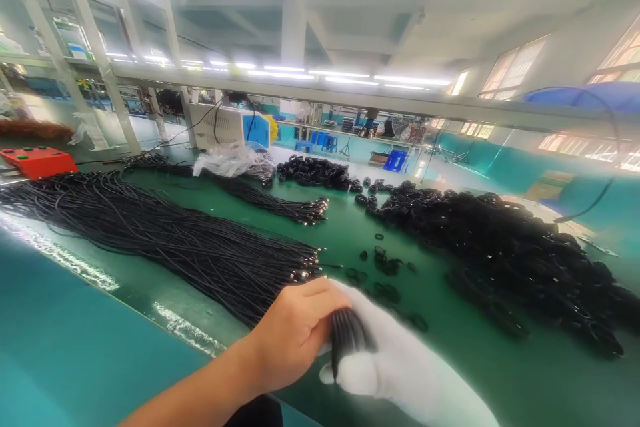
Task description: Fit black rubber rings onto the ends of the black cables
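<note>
Near the bottom middle, a curved bundle of black cable strands (349, 333) is gripped between my two hands. My bare left hand (295, 323) is closed over the upper left of it, fingers bent across the top. From the right, my white-gloved right hand (395, 353) wraps round it with the thumb pressed against its lower end. The hands partly cover the bundle, so its ends are hidden. Just beyond my left hand, a wide spread of long black cables (200, 243) lies on the green table (345, 227), their metal-tipped ends toward my hands.
To the right sits a large heap of black coils (500, 253), with small loose black rings (387, 261) nearer the middle. A second cable bunch (275, 200) lies behind, by clear plastic wrap (235, 159). A red control box (39, 161) stands far left; a shelf rail (320, 87) crosses above.
</note>
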Action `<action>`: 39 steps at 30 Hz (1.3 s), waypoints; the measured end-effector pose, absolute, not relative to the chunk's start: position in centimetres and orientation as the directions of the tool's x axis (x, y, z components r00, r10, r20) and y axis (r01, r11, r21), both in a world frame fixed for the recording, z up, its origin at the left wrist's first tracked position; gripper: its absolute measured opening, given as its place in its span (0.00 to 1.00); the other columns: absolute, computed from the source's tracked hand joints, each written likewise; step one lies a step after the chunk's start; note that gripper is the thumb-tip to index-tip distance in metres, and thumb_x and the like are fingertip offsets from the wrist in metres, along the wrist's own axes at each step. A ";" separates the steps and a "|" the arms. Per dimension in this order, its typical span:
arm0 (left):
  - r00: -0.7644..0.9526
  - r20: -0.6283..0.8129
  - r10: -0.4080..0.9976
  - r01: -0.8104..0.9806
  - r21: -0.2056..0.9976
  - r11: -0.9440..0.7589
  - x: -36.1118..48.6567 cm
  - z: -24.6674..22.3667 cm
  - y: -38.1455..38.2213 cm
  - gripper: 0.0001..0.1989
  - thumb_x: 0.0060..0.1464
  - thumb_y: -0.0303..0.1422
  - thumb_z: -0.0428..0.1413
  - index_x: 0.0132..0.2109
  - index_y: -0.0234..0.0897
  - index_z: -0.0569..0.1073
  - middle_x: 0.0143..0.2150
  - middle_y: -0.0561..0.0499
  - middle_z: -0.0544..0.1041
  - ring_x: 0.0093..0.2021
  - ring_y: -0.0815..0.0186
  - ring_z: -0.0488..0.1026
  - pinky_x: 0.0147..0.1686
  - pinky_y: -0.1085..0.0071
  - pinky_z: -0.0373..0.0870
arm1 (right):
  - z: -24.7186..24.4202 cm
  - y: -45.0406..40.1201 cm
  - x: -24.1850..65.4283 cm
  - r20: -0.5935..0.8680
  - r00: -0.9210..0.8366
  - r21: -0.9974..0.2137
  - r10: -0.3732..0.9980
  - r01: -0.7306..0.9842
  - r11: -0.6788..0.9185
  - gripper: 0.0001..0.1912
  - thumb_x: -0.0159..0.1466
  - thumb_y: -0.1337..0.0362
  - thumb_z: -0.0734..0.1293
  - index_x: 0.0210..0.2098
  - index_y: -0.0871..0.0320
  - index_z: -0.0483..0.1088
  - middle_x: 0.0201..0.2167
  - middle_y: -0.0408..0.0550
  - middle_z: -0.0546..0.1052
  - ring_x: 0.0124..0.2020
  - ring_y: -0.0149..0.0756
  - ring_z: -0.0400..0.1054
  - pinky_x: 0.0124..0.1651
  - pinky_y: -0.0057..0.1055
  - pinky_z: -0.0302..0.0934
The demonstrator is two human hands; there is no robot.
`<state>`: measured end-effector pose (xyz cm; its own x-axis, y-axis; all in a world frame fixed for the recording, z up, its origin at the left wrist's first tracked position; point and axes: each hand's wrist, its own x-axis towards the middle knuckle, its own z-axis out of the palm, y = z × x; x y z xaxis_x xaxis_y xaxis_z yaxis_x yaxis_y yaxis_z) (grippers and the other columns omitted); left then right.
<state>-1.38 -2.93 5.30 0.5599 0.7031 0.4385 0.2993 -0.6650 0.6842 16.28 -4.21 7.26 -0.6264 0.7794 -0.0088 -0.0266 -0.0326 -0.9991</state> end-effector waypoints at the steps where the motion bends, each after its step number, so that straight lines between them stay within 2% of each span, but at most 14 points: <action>1: 0.556 0.422 0.716 0.309 0.695 -0.649 -1.3 5.3 -2.9 0.14 0.57 0.23 0.44 0.42 0.38 0.72 0.38 0.50 0.72 0.37 0.68 0.69 0.39 0.75 0.66 | 7.1 -4.0 16.0 -0.019 -0.645 -0.997 0.764 -0.042 -0.060 0.35 0.48 0.60 0.74 0.53 0.59 0.62 0.46 0.52 0.69 0.48 0.49 0.64 0.47 0.43 0.63; 3: 0.549 0.386 0.741 0.349 0.700 -0.623 -1.2 5.3 -2.7 0.14 0.57 0.23 0.44 0.41 0.39 0.73 0.36 0.51 0.72 0.36 0.69 0.69 0.37 0.75 0.65 | 6.4 -3.4 15.8 -0.046 -0.647 -0.992 0.761 -0.059 -0.111 0.32 0.46 0.62 0.75 0.49 0.59 0.65 0.39 0.49 0.72 0.43 0.47 0.67 0.43 0.41 0.65; 6: 0.501 0.338 0.796 0.419 0.711 -0.565 -0.9 5.4 -2.2 0.16 0.55 0.21 0.44 0.40 0.40 0.74 0.36 0.52 0.72 0.36 0.68 0.69 0.38 0.74 0.65 | 4.9 -2.5 15.9 -0.049 -0.621 -0.985 0.782 -0.099 -0.140 0.28 0.44 0.66 0.75 0.44 0.59 0.67 0.35 0.47 0.72 0.38 0.43 0.69 0.41 0.41 0.66; 10: 0.393 0.186 0.901 0.400 0.848 -0.349 -0.6 5.6 -1.3 0.13 0.51 0.25 0.49 0.44 0.40 0.70 0.36 0.53 0.72 0.32 0.69 0.69 0.32 0.75 0.66 | 2.8 -1.3 16.2 -0.011 -0.696 -0.921 0.718 -0.272 -0.278 0.24 0.52 0.61 0.71 0.46 0.62 0.66 0.37 0.53 0.73 0.37 0.43 0.70 0.35 0.42 0.68; 13: 0.362 0.100 0.927 0.385 0.889 -0.247 -0.2 5.3 -0.6 0.08 0.52 0.28 0.49 0.40 0.38 0.69 0.30 0.55 0.71 0.28 0.70 0.68 0.27 0.75 0.65 | 1.7 -0.7 16.4 -0.010 -0.709 -0.882 0.705 -0.326 -0.340 0.22 0.53 0.60 0.71 0.44 0.65 0.68 0.38 0.58 0.74 0.37 0.44 0.71 0.35 0.43 0.69; 17: 0.279 0.110 0.954 0.438 0.869 -0.228 0.5 4.4 -0.1 0.04 0.49 0.29 0.51 0.34 0.38 0.69 0.27 0.55 0.71 0.27 0.70 0.68 0.26 0.76 0.64 | 1.1 -0.5 16.3 -0.024 -0.663 -0.878 0.748 -0.344 -0.333 0.22 0.52 0.60 0.72 0.44 0.66 0.70 0.37 0.58 0.75 0.37 0.44 0.71 0.36 0.44 0.69; 22: 0.261 0.084 0.962 0.483 0.851 -0.206 1.1 3.8 -0.2 0.01 0.48 0.29 0.51 0.30 0.38 0.67 0.24 0.56 0.70 0.24 0.71 0.66 0.22 0.77 0.59 | 1.0 -0.7 16.2 -0.038 -0.624 -0.892 0.780 -0.331 -0.308 0.20 0.52 0.63 0.72 0.41 0.67 0.71 0.33 0.55 0.75 0.36 0.42 0.71 0.37 0.43 0.69; 27: 0.246 0.055 0.968 0.470 0.866 -0.168 0.7 3.3 0.0 0.04 0.45 0.26 0.50 0.25 0.38 0.64 0.21 0.57 0.68 0.23 0.71 0.66 0.21 0.77 0.58 | 0.5 -0.8 16.2 -0.068 -0.615 -0.889 0.786 -0.320 -0.327 0.19 0.51 0.63 0.72 0.39 0.67 0.71 0.33 0.54 0.74 0.34 0.40 0.71 0.36 0.41 0.68; 33: 0.230 -0.081 0.970 0.423 0.906 -0.025 0.9 2.8 0.2 0.03 0.45 0.29 0.52 0.30 0.38 0.64 0.22 0.58 0.68 0.19 0.71 0.66 0.17 0.77 0.60 | 1.0 -1.1 15.5 -0.070 -0.642 -0.911 0.764 -0.271 -0.311 0.11 0.52 0.66 0.69 0.33 0.67 0.70 0.26 0.50 0.74 0.28 0.36 0.70 0.32 0.35 0.67; 36: 0.240 -0.064 0.969 0.487 0.871 -0.063 1.0 2.7 0.5 0.03 0.46 0.30 0.52 0.31 0.38 0.65 0.23 0.58 0.69 0.20 0.72 0.65 0.19 0.77 0.59 | 1.0 -1.1 15.5 -0.101 -0.620 -0.931 0.778 -0.217 -0.294 0.07 0.51 0.69 0.68 0.30 0.67 0.70 0.22 0.48 0.73 0.21 0.31 0.68 0.26 0.28 0.65; 39: 0.254 -0.019 0.967 0.553 0.824 -0.128 0.7 2.9 0.3 0.04 0.47 0.29 0.51 0.34 0.38 0.68 0.25 0.57 0.70 0.24 0.71 0.65 0.22 0.76 0.58 | 0.1 -0.8 15.5 -0.101 -0.575 -0.886 0.812 -0.319 -0.337 0.12 0.52 0.63 0.70 0.32 0.66 0.69 0.23 0.48 0.72 0.22 0.32 0.67 0.25 0.29 0.65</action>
<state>0.69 0.32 2.94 0.2536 0.9671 -0.0194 0.5525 -0.1283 0.8236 15.51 -0.81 0.11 -0.5748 0.8120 -0.1014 -0.3191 -0.3366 -0.8860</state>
